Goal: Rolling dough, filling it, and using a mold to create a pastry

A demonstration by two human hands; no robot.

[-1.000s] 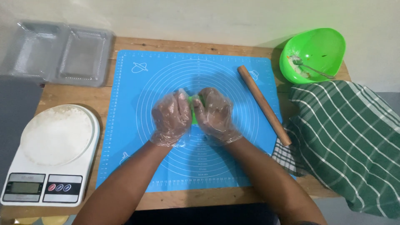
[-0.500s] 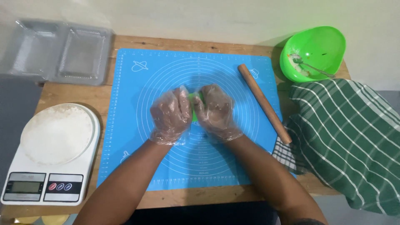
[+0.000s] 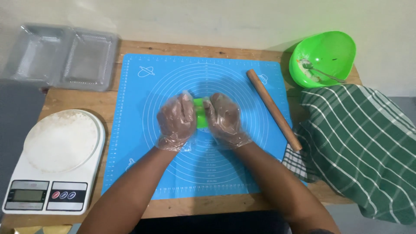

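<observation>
Fingers of both gloved hands are curling in around a small green dough piece (image 3: 199, 116), left hand (image 3: 176, 120) and right hand (image 3: 224, 118) pressing it between them at the centre of the blue baking mat (image 3: 242, 173). Just right, a wooden rolling pin (image 3: 273, 108) is lying aslant; a kitchen scale (image 3: 56, 161) is sitting far left.

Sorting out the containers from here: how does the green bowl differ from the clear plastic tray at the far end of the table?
The green bowl is opaque and rounded; the clear plastic tray is see-through, rectangular and shallow, with two compartments. The bowl holds a spoon and pale residue; the tray looks empty. The bowl sits at the table's far right corner, the tray at its far left. Both lie off the blue mat.
</observation>
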